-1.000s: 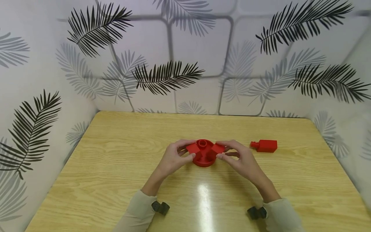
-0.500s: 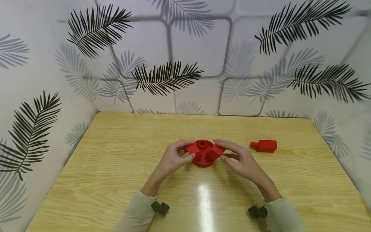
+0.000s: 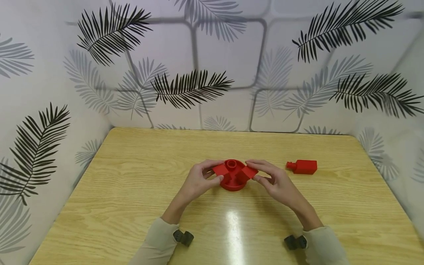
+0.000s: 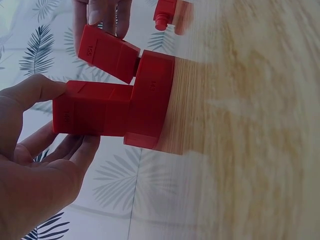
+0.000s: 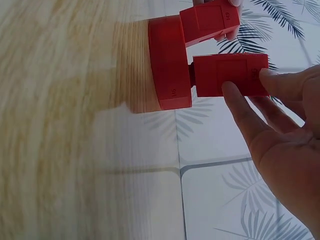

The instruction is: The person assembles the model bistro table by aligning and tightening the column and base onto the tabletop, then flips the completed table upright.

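Note:
A round red base (image 3: 233, 186) with a ring-shaped socket at its back stands on the table. Two red rectangular blocks rise from it, leaning outward. My left hand (image 3: 198, 182) grips the left red block (image 4: 90, 107), which meets the base with no gap visible in the left wrist view. With thumb and fingers, my right hand (image 3: 279, 186) holds the right red block (image 5: 230, 75). A short dark neck shows between that block and the base (image 5: 170, 65) in the right wrist view. How deep the neck sits is hidden.
Another red block with a stepped peg (image 3: 305, 166) lies on its side to the right, beyond my right hand. The wooden table (image 3: 132, 165) ends at a leaf-patterned covering (image 3: 218, 106) at the back and sides.
My right thumb has shifted slightly to the right along its block, and that block has turned a little. My left hand and the base look unmoved.

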The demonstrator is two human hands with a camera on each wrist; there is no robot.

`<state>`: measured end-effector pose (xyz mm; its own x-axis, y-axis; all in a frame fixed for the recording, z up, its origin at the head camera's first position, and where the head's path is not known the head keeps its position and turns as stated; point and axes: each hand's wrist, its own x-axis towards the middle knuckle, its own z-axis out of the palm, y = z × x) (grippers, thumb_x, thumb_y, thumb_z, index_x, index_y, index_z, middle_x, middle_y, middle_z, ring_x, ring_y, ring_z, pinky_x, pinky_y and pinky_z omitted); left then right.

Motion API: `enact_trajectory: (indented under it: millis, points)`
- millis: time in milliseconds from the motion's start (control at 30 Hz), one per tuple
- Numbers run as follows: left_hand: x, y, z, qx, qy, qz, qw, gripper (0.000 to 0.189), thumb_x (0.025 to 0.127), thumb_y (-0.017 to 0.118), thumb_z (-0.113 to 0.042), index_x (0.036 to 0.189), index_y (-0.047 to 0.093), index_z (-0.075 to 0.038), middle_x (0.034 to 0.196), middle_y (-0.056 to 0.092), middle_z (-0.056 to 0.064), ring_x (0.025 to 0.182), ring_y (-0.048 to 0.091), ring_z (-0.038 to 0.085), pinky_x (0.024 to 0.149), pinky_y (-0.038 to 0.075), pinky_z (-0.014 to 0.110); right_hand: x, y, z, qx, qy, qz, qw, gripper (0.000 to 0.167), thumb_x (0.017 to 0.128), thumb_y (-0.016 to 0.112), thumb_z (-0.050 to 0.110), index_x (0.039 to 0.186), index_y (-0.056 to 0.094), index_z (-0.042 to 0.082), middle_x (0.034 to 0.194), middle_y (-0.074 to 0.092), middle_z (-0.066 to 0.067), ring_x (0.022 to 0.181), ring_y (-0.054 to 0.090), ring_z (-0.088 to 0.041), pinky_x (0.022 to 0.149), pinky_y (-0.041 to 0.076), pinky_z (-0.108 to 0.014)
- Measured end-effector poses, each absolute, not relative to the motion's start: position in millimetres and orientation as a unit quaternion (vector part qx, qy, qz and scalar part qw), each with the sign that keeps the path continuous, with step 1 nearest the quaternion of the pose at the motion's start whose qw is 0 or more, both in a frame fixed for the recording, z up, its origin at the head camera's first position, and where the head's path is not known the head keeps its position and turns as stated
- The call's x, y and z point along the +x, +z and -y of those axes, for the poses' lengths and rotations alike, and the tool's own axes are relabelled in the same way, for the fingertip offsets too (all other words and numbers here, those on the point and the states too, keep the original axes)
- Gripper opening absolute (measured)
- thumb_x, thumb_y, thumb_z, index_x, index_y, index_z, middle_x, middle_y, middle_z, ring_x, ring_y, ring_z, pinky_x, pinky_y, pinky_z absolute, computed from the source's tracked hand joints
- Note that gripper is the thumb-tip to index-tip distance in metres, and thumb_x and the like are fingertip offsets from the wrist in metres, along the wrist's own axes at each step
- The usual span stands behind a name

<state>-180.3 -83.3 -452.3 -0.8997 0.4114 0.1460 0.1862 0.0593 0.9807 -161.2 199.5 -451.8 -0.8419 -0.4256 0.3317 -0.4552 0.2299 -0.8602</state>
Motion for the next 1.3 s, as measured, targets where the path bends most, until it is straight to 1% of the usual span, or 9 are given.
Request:
enact_trajectory:
  millis: [100,233,467,600,833,933,1133,1233,1300]
  points:
    - [-180.3,-452.3,83.4,0.208,0.652,-0.725,0.083,0.046,0.09,0.069,0.004,0.135,0.062,0.008,0.131,0.061,0.02,0.122,0.061,0.032,0.106,0.051,0.04,-162.2,-452.5,-199.2,0.277,0.552,0.786,0.022,0.047,0.093,0.067,-0.012,0.138,0.062,-0.001,0.142,0.058,-0.016,0.13,0.057,-0.028,0.092,0.057,-0.03]
    - [-180.3,-452.5,83.5,0.211,0.648,-0.727,0.081,0.046,0.09,0.069,0.003,0.135,0.062,0.008,0.13,0.062,0.02,0.121,0.061,0.032,0.105,0.052,0.038,-162.6,-452.3,-197.1,0.265,0.547,0.793,0.037,0.046,0.091,0.074,-0.005,0.135,0.066,0.004,0.134,0.063,-0.012,0.122,0.061,-0.022,0.091,0.06,-0.031]
    - [-181.2,-453.0,83.4,0.21,0.652,-0.724,0.082,0.046,0.09,0.069,0.005,0.136,0.061,0.007,0.13,0.062,0.018,0.121,0.061,0.029,0.106,0.051,0.036,-165.0,-451.4,-190.6,0.27,0.529,0.803,0.046,0.045,0.092,0.076,0.003,0.135,0.065,0.004,0.127,0.066,-0.006,0.117,0.061,-0.023,0.094,0.059,-0.046]
    - [-180.8,-452.4,83.8,0.212,0.655,-0.72,0.084,0.046,0.091,0.068,0.004,0.136,0.061,0.007,0.131,0.062,0.018,0.122,0.061,0.03,0.106,0.051,0.037,-165.5,-451.3,-187.7,0.272,0.513,0.814,0.034,0.047,0.093,0.076,0.007,0.138,0.063,0.006,0.124,0.062,-0.005,0.118,0.059,-0.024,0.095,0.058,-0.05]
    - [-180.4,-453.3,84.3,0.213,0.654,-0.72,0.087,0.046,0.091,0.069,0.005,0.136,0.061,0.007,0.132,0.061,0.019,0.124,0.06,0.031,0.107,0.05,0.039,-170.4,-446.8,-183.3,0.278,0.486,0.829,0.005,0.048,0.092,0.079,0.014,0.138,0.066,0.009,0.112,0.058,-0.002,0.109,0.061,-0.022,0.088,0.062,-0.042]
    - [-180.7,-454.1,84.4,0.213,0.656,-0.719,0.086,0.046,0.091,0.069,0.005,0.137,0.06,0.007,0.133,0.061,0.019,0.125,0.06,0.032,0.107,0.05,0.039,-176.1,-442.5,-183.3,0.287,0.475,0.832,-0.004,0.05,0.091,0.081,0.017,0.137,0.066,0.008,0.113,0.061,-0.003,0.108,0.062,-0.022,0.086,0.062,-0.04]
    - [-180.3,-454.5,84.2,0.215,0.654,-0.72,0.086,0.046,0.091,0.07,0.003,0.136,0.06,0.008,0.133,0.061,0.021,0.126,0.06,0.034,0.107,0.049,0.041,-184.7,-437.8,-188.2,0.297,0.464,0.834,-0.034,0.049,0.091,0.08,0.016,0.137,0.065,0.006,0.126,0.065,-0.005,0.112,0.063,-0.024,0.088,0.062,-0.038]
    - [-180.2,-454.0,84.0,0.213,0.655,-0.719,0.088,0.046,0.091,0.069,0.004,0.137,0.06,0.008,0.132,0.061,0.02,0.125,0.06,0.033,0.107,0.049,0.041,-187.1,-436.8,-188.2,0.289,0.469,0.834,-0.043,0.049,0.09,0.081,0.014,0.136,0.067,0.006,0.124,0.067,-0.005,0.107,0.063,-0.023,0.087,0.062,-0.035]
    - [-180.4,-453.9,84.2,0.21,0.657,-0.718,0.09,0.046,0.091,0.069,0.005,0.137,0.06,0.008,0.132,0.061,0.019,0.125,0.06,0.032,0.107,0.05,0.041,-188.6,-436.2,-186.6,0.284,0.47,0.835,-0.035,0.049,0.087,0.083,0.014,0.133,0.068,0.005,0.12,0.068,-0.005,0.102,0.063,-0.024,0.085,0.062,-0.034]
